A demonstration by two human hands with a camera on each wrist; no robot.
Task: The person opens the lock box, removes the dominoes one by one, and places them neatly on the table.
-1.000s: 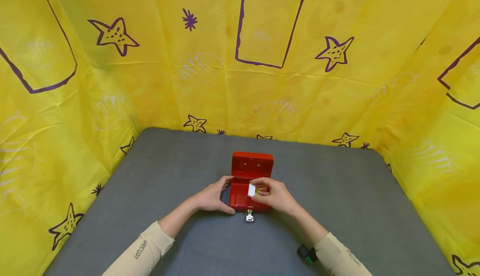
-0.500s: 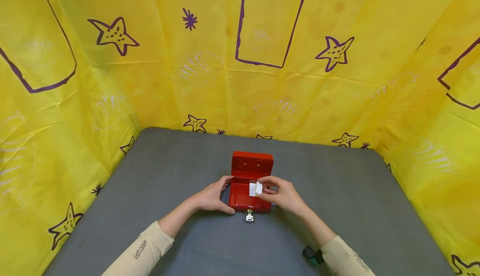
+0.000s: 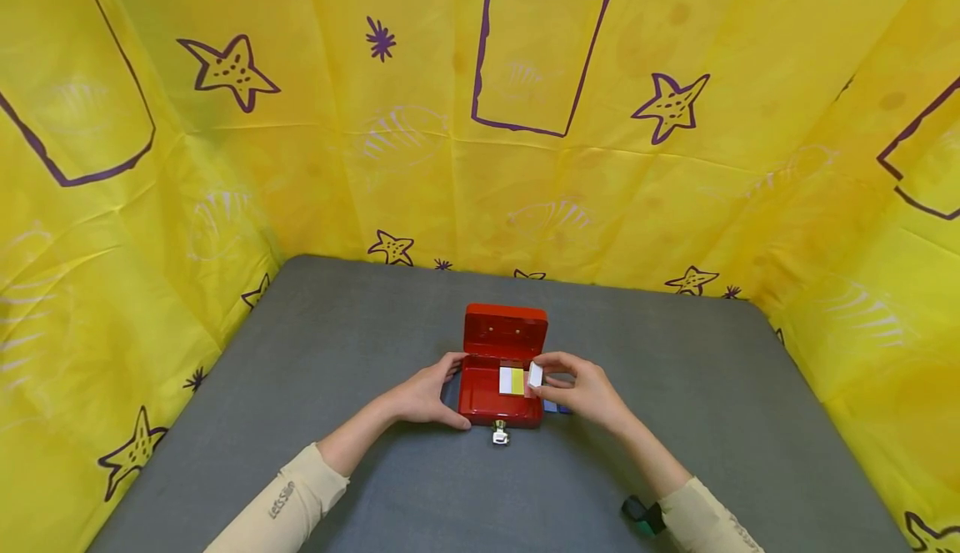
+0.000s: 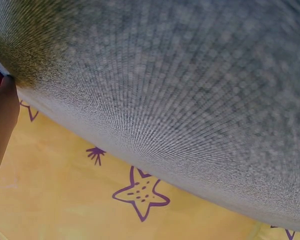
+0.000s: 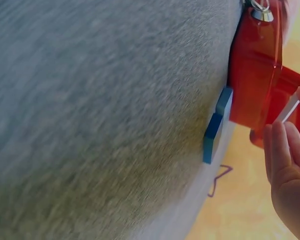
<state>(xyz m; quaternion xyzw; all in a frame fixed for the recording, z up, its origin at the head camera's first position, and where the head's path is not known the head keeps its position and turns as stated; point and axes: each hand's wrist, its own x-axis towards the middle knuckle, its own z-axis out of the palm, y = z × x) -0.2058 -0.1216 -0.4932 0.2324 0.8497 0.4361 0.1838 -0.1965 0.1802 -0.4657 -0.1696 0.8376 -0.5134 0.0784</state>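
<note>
A small red metal cash box stands with its lid raised at the middle of the table. My left hand grips its left side, thumb at the front corner and fingers toward the back. My right hand pinches a small white tile-like piece, tilted, over the right part of the box. Beside that piece, inside the box, lie a white piece and a yellow piece; a pinkish one is partly hidden. Two flat blue pieces sit on the table just right of the box, mostly behind the right hand in the head view.
A metal lock or latch sticks out at the box's front. The grey table is bordered at the back and sides by yellow cloth with starfish drawings. A dark band is by the right sleeve.
My right hand has moved rightward across the box with the white piece. The white and yellow pieces inside and the blue pieces outside have come into sight. My left hand has stayed put.
</note>
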